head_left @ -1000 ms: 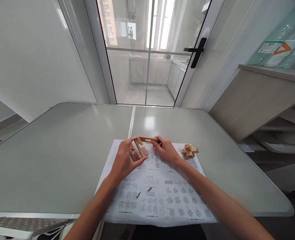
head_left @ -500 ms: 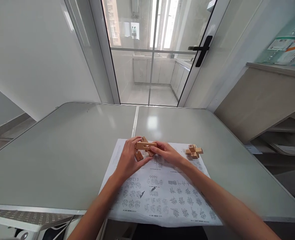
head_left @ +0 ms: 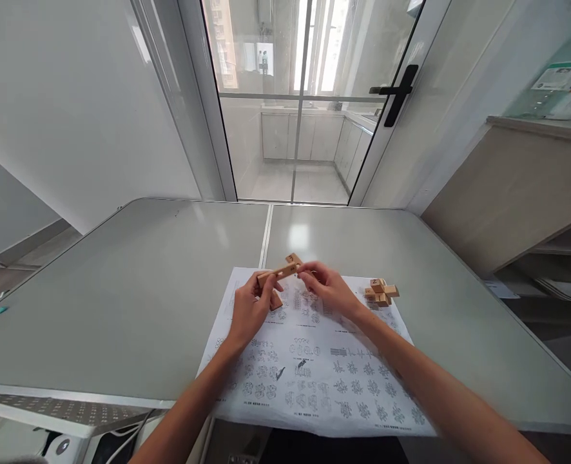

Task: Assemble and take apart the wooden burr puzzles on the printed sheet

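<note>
left hand [head_left: 249, 309] and right hand [head_left: 329, 290] each closed a grip on one end of a wooden bar [head_left: 280, 269], raised over the far edge of the printed sheet [head_left: 314, 380] on the surface [head_left: 121, 290]. a notched piece [head_left: 276, 299] sat just below, seemingly not yet locked in. a finished wooden cross [head_left: 381, 292] lay apart, right.

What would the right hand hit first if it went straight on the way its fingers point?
The right hand points left along the wooden bar it pinches. Past that bar, the left hand probably comes first, since it grips the same bar; depth is unclear.
</note>
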Tool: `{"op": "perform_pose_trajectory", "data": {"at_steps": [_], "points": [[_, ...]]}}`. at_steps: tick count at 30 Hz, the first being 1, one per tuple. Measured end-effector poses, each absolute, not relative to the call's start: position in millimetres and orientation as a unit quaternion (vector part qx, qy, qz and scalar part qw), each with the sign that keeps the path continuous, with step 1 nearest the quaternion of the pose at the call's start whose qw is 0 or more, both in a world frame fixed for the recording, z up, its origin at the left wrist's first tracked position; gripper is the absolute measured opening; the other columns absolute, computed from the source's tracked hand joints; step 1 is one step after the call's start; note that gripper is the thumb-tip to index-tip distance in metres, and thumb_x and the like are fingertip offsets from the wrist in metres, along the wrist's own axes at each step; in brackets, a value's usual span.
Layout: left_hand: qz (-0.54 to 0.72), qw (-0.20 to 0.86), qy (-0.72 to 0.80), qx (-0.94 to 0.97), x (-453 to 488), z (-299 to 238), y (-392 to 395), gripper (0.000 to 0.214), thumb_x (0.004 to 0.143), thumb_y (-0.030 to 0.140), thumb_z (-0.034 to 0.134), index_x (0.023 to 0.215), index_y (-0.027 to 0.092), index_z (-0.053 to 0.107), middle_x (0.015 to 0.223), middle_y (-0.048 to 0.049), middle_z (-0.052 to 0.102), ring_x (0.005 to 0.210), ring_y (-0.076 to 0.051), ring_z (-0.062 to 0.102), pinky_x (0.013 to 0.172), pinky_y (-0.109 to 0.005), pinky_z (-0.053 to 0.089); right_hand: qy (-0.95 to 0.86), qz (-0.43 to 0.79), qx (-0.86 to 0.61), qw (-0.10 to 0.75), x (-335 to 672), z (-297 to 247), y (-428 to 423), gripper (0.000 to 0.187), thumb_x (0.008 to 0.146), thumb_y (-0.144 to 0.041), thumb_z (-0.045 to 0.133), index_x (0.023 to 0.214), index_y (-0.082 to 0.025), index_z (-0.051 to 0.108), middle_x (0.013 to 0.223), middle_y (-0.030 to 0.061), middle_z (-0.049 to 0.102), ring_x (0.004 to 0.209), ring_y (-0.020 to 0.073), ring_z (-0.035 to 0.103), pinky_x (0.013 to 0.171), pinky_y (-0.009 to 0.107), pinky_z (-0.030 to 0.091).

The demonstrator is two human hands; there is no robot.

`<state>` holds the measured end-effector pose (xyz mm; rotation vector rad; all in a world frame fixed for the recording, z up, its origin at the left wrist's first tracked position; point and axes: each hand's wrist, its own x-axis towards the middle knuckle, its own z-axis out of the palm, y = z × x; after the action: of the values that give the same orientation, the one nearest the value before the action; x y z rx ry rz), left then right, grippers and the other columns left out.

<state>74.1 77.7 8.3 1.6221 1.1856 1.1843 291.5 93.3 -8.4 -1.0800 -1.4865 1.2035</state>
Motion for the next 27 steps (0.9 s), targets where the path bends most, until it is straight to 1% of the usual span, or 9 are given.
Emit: {"op": "perform_pose_trajectory", "data": {"at_steps": [2, 4, 5, 7, 10, 13, 16, 22, 27], "points": [[0.487, 0.382, 0.492, 0.612, 73.3, 6.8, 81.3, 0.041, 0.106, 0.054, 0.048, 0.11, 0.019, 0.069, 0.095, -0.0045, 0.077, 0.063, -0.012, 0.063, 0.066, -0.027, 0.052, -0.543, 0.525, -0.43, 0.495, 292.0, -8.7, 95.1, 0.046, 0.093, -0.055, 0.073, 0.124, -0.024, 0.063, 0.088, 0.0001, 0.066, 0.069, 0.0133, 0.054, 0.059, 0.027, 0.04], [0.486, 0.374, 0.507, 0.606, 72.4, 5.5, 83.8, 0.044, 0.107, 0.054, 0.045, 0.113, 0.019, 0.071, 0.095, -0.0052, 0.077, 0.069, -0.013, 0.064, 0.071, -0.028, 0.053, -0.513, 0.573, -0.405, 0.494, 291.3, -8.6, 94.8, 0.055, 0.09, -0.052, 0.078, 0.132, -0.024, 0.058, 0.096, 0.0034, 0.072, 0.072, 0.014, 0.06, 0.059, 0.026, 0.044], [0.479, 0.372, 0.51, 0.61, 72.1, 4.9, 84.4, 0.045, 0.107, 0.054, 0.045, 0.116, 0.019, 0.071, 0.093, -0.0051, 0.077, 0.071, -0.014, 0.064, 0.073, -0.028, 0.053, -0.511, 0.595, -0.39, 0.482, 290.1, -8.8, 93.9, 0.056, 0.089, -0.052, 0.08, 0.132, -0.022, 0.059, 0.097, 0.0052, 0.074, 0.074, 0.0147, 0.062, 0.06, 0.027, 0.046], [0.463, 0.369, 0.509, 0.624, 71.9, 4.1, 84.4, 0.046, 0.107, 0.054, 0.044, 0.123, 0.02, 0.071, 0.091, -0.0045, 0.078, 0.073, -0.015, 0.064, 0.076, -0.028, 0.054, -0.516, 0.628, -0.365, 0.454, 286.3, -10.1, 91.4, 0.051, 0.088, -0.051, 0.081, 0.124, -0.019, 0.064, 0.097, 0.0079, 0.076, 0.076, 0.0164, 0.067, 0.062, 0.028, 0.051], [0.447, 0.362, 0.504, 0.644, 72.3, 3.1, 82.8, 0.047, 0.107, 0.054, 0.045, 0.132, 0.021, 0.068, 0.092, -0.0038, 0.079, 0.074, -0.016, 0.065, 0.076, -0.029, 0.053, -0.511, 0.651, -0.347, 0.442, 279.7, -12.7, 87.8, 0.046, 0.087, -0.053, 0.082, 0.112, -0.017, 0.066, 0.097, 0.0086, 0.077, 0.078, 0.0188, 0.073, 0.067, 0.032, 0.057], [0.434, 0.35, 0.502, 0.661, 73.1, 3.3, 81.3, 0.047, 0.106, 0.053, 0.047, 0.135, 0.022, 0.066, 0.094, -0.0035, 0.08, 0.077, -0.016, 0.068, 0.076, -0.029, 0.053, -0.506, 0.66, -0.342, 0.437, 276.9, -13.0, 86.1, 0.045, 0.086, -0.054, 0.083, 0.108, -0.018, 0.065, 0.095, 0.0077, 0.078, 0.076, 0.0188, 0.074, 0.069, 0.033, 0.059], [0.43, 0.337, 0.5, 0.671, 73.8, 4.8, 80.3, 0.046, 0.106, 0.051, 0.047, 0.136, 0.022, 0.066, 0.094, -0.003, 0.08, 0.08, -0.017, 0.071, 0.077, -0.029, 0.053, -0.511, 0.663, -0.339, 0.429, 278.8, -9.9, 85.8, 0.045, 0.085, -0.054, 0.083, 0.106, -0.019, 0.065, 0.092, 0.0067, 0.078, 0.074, 0.0182, 0.074, 0.069, 0.033, 0.059], [0.424, 0.313, 0.496, 0.689, 73.0, 5.7, 79.4, 0.045, 0.107, 0.049, 0.047, 0.138, 0.023, 0.067, 0.092, -0.0023, 0.08, 0.076, -0.016, 0.069, 0.074, -0.028, 0.052, -0.527, 0.665, -0.354, 0.394, 286.0, -1.5, 85.8, 0.046, 0.085, -0.056, 0.083, 0.108, -0.02, 0.067, 0.091, 0.0058, 0.078, 0.072, 0.0178, 0.073, 0.066, 0.032, 0.058], [0.416, 0.296, 0.493, 0.704, 71.5, 3.2, 79.8, 0.044, 0.107, 0.046, 0.047, 0.14, 0.024, 0.066, 0.092, -0.0014, 0.078, 0.073, -0.015, 0.066, 0.071, -0.026, 0.052, -0.524, 0.672, -0.363, 0.377, 291.9, 1.5, 87.9, 0.044, 0.083, -0.054, 0.084, 0.104, -0.019, 0.068, 0.089, 0.0058, 0.078, 0.07, 0.0171, 0.071, 0.066, 0.031, 0.058]]}}
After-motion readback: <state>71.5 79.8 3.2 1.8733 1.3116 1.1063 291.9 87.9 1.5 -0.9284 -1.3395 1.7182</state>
